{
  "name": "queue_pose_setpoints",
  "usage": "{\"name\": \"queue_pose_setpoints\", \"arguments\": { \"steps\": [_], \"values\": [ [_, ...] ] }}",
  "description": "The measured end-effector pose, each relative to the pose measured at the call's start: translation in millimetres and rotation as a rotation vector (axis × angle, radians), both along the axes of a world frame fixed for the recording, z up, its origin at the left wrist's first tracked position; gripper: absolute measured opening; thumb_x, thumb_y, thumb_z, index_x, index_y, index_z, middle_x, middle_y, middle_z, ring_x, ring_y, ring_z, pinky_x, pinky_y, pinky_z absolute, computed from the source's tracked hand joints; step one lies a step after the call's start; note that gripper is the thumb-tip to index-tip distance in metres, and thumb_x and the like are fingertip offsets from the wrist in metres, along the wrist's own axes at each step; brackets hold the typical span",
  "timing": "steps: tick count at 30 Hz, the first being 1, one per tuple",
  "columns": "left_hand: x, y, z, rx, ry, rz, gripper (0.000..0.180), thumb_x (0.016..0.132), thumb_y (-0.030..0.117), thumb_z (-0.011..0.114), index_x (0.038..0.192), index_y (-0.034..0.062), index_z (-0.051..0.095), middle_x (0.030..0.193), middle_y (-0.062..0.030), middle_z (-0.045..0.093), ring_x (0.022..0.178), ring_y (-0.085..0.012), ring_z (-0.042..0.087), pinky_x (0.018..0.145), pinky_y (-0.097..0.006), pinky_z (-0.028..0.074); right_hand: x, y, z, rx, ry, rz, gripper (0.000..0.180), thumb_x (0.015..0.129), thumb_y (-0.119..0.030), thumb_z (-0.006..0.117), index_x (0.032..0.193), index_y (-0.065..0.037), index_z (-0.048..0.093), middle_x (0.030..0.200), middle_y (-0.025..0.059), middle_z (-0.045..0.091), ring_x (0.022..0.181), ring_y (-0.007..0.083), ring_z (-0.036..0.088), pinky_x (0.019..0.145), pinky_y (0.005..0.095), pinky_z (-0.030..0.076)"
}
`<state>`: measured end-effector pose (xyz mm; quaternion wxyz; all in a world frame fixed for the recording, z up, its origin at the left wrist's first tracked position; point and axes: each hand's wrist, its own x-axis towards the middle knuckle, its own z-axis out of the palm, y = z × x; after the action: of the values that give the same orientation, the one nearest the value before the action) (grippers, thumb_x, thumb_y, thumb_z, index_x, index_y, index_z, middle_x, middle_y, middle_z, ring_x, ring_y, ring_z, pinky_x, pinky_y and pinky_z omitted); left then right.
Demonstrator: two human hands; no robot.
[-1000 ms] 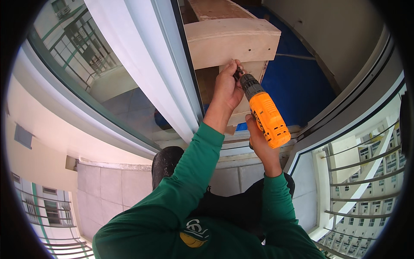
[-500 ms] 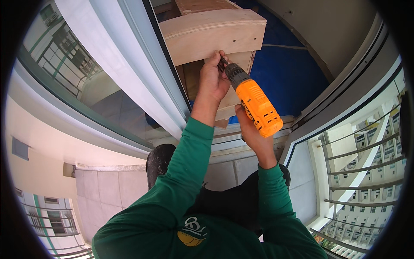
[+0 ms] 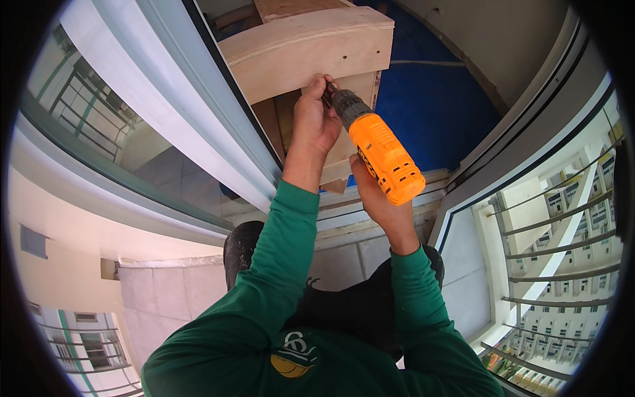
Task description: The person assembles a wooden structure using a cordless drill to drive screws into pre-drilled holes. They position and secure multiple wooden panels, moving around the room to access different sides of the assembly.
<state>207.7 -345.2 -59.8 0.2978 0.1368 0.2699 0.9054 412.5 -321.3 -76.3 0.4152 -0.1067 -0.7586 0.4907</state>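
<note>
A: Where's the drill [image 3: 378, 149] right now?

B: In your right hand [image 3: 372, 192]. Fingers wrapped tight round the grip under the orange body. The nose points up and left at the plywood board [image 3: 311, 49].

A: And your left hand [image 3: 316, 119]?

B: Closed round the dark chuck end of the drill, fingertips pinched at the tip. Can't tell if there's a screw or bit in there; your fingers cover it. The tip sits right at the lower edge of the board.

A: What's the board like?

B: Pale plywood, layered edge showing, a few small holes in the face. More wood panels sit under and behind it.

A: Surroundings?

B: Grey-white window frame [image 3: 165, 86] runs diagonally on your left, just beside the board. Glass beyond it shows building fronts. Blue sheet [image 3: 430, 106] to the right of the board. Another framed pane on your right, with railing bars [image 3: 562, 251] behind it. Pale tiled floor [image 3: 165, 298] below, track rails [image 3: 350, 218] crossing under your forearms. Your dark shoe [image 3: 241, 248] is on the tile by the track. Sleeves are green.
</note>
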Motion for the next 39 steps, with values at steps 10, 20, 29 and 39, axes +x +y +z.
{"name": "queue_pose_setpoints", "arguments": {
  "steps": [10, 20, 29, 39],
  "values": [
    [7.6, 5.6, 10.6, -0.118, 0.082, 0.081, 0.023, 0.113, 0.026, 0.057, 0.1, 0.0086, 0.064, 0.085, -0.0008, 0.061, 0.063, -0.0097, 0.049, 0.051, -0.023, 0.035, 2.3, 1.5, 7.7, -0.191, 0.022, 0.033, 0.018, 0.094, -0.007, 0.079, 0.109, 0.001, 0.073, 0.087, 0.0069, 0.075, 0.07, 0.016, 0.073, 0.068, 0.0321, 0.057],
    [-3.1, -3.2, 3.0, 0.081, 0.057, -0.085, 0.021, 0.114, 0.022, 0.055, 0.104, 0.0043, 0.059, 0.088, -0.0059, 0.055, 0.077, -0.0149, 0.052, 0.051, -0.023, 0.038, 24.9, 30.9, 1.7, -0.436, -0.008, -0.035, 0.024, 0.095, -0.016, 0.081, 0.113, -0.004, 0.073, 0.096, 0.0036, 0.074, 0.077, 0.0124, 0.07, 0.073, 0.0302, 0.058],
    [5.8, -5.9, 2.6, -0.052, 0.016, 0.011, 0.04, 0.113, 0.044, 0.058, 0.106, 0.0041, 0.059, 0.087, -0.0053, 0.054, 0.073, -0.0142, 0.051, 0.048, -0.023, 0.036, 15.4, 27.8, 4.0, -0.544, -0.059, 0.033, 0.02, 0.096, -0.016, 0.079, 0.11, -0.004, 0.073, 0.091, 0.0018, 0.072, 0.075, 0.0113, 0.068, 0.072, 0.029, 0.056],
    [-21.2, -2.7, -49.0, -0.168, 0.324, 0.745, 0.036, 0.1, 0.044, 0.08, 0.11, 0.0137, 0.062, 0.081, 0.0089, 0.049, 0.057, -0.0025, 0.034, 0.048, -0.024, 0.027, 11.4, 25.3, -0.5, -0.631, -0.016, 0.043, 0.019, 0.095, -0.015, 0.079, 0.109, -0.004, 0.073, 0.089, 0.0016, 0.071, 0.073, 0.0117, 0.067, 0.07, 0.0296, 0.056]
  ]
}}
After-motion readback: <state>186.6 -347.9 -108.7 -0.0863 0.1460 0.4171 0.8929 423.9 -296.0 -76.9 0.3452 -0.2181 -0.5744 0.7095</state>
